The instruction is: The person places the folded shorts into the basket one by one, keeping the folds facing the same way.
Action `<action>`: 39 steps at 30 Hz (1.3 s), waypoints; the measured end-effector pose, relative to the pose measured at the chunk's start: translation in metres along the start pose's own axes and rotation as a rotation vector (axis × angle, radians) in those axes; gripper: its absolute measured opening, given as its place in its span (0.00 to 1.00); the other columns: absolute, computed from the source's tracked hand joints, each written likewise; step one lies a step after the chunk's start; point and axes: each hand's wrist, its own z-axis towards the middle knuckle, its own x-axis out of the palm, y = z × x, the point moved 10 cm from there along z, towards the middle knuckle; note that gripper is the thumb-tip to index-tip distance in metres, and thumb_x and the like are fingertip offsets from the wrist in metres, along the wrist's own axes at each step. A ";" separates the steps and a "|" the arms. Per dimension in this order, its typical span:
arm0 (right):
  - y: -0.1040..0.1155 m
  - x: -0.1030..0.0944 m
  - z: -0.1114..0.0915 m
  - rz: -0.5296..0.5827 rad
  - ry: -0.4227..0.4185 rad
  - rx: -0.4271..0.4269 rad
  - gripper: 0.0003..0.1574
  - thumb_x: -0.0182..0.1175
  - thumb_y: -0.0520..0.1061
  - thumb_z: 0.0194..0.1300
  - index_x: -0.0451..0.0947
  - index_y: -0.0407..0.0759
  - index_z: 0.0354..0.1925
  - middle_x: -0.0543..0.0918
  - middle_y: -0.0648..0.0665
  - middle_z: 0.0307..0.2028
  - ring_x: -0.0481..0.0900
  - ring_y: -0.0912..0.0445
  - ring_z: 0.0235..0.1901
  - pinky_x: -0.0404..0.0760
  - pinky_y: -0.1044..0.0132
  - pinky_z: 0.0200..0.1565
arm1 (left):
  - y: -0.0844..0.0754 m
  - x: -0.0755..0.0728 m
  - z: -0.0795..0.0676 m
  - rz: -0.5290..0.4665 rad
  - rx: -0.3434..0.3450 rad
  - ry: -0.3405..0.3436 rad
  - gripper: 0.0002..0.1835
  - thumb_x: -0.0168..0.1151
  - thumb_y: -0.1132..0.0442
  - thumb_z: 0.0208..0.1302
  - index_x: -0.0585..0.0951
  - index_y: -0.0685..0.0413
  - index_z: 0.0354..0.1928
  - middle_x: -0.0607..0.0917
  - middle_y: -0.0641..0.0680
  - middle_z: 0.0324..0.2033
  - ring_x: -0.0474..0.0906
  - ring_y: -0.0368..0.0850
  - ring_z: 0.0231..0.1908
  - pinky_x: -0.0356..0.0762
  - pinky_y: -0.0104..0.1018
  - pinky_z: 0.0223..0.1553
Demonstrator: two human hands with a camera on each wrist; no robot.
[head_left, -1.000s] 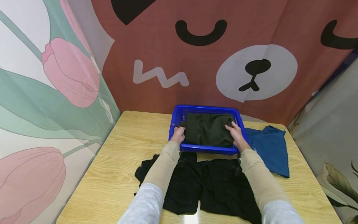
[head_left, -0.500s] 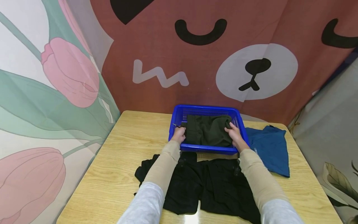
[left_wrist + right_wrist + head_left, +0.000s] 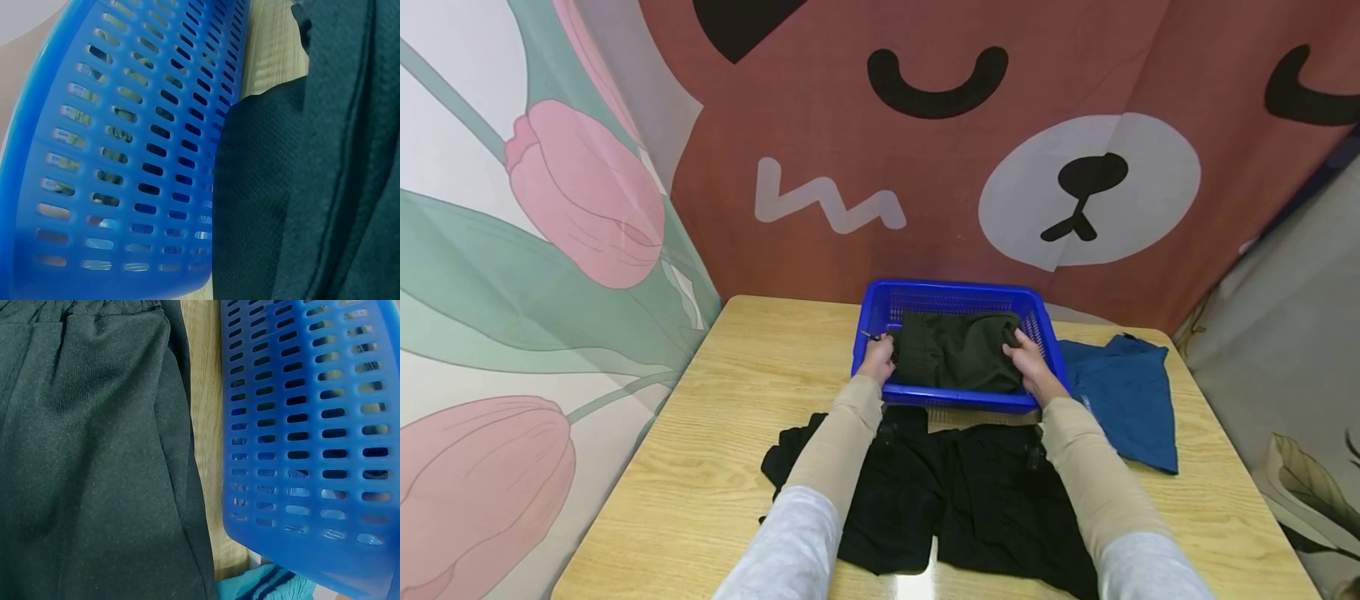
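A folded dark green garment (image 3: 958, 354) lies inside a blue plastic basket (image 3: 958, 289) in the head view. At its left edge my left hand (image 3: 877, 359) grips the cloth, with the fingertips partly hidden. My right hand (image 3: 1033, 367) holds the opposite edge, fingers bent against the fabric. A thin dark strip (image 3: 870, 336) shows by the left fingers; its kind is unclear. In front of the basket, under my forearms, a black garment with two legs (image 3: 895, 500) is spread on the table. Neither wrist view shows the hands; the left has the perforated basket wall (image 3: 150, 150) beside dark cloth (image 3: 262, 187).
A blue garment (image 3: 1127, 404) lies flat right of the basket. The wooden table (image 3: 700, 467) extends to the left and front. A printed cloth backdrop (image 3: 820, 275) hangs behind. In the right wrist view, a gathered waistband (image 3: 81, 312) tops the dark cloth beside the basket.
The dark green garment's far edge has come slightly nearer and lower in the basket. My right hand has shifted a little with it; the left hand has barely moved. The clothes on the table lie unchanged.
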 end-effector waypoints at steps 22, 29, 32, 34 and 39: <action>0.058 0.055 -0.041 -0.830 0.107 -0.383 0.40 0.58 0.49 0.62 0.57 0.34 0.66 0.49 0.24 0.66 0.40 0.28 0.64 0.44 0.31 0.57 | -0.197 0.141 -0.389 1.580 0.578 0.273 0.36 0.65 0.58 0.55 0.64 0.52 0.66 0.59 0.57 0.67 0.50 0.57 0.67 0.56 0.58 0.60; 0.040 0.073 -0.050 -1.002 0.325 -0.225 0.47 0.62 0.55 0.58 0.53 0.40 0.68 0.44 0.25 0.67 0.33 0.29 0.65 0.38 0.28 0.55 | -0.161 0.137 -0.388 1.830 0.416 0.458 0.34 0.63 0.54 0.58 0.64 0.45 0.67 0.55 0.52 0.69 0.43 0.53 0.69 0.50 0.58 0.63; 0.027 0.069 -0.045 -0.970 0.368 -0.157 0.52 0.64 0.58 0.55 0.50 0.43 0.70 0.41 0.26 0.67 0.29 0.31 0.65 0.33 0.27 0.55 | -0.154 0.131 -0.384 1.856 0.324 0.485 0.33 0.63 0.55 0.59 0.64 0.44 0.66 0.52 0.51 0.70 0.41 0.52 0.69 0.49 0.57 0.63; 0.017 0.065 -0.041 -0.962 0.390 -0.117 0.56 0.64 0.61 0.54 0.47 0.47 0.71 0.39 0.27 0.68 0.27 0.32 0.65 0.31 0.28 0.55 | -0.152 0.128 -0.381 1.880 0.291 0.495 0.33 0.62 0.56 0.59 0.64 0.44 0.66 0.50 0.51 0.70 0.41 0.51 0.69 0.49 0.56 0.64; 0.002 0.058 -0.033 -0.981 0.415 -0.061 0.58 0.62 0.62 0.55 0.40 0.54 0.72 0.35 0.29 0.68 0.23 0.34 0.65 0.28 0.31 0.57 | -0.151 0.125 -0.378 1.936 0.268 0.509 0.34 0.62 0.58 0.60 0.62 0.43 0.68 0.50 0.50 0.70 0.41 0.50 0.69 0.49 0.55 0.64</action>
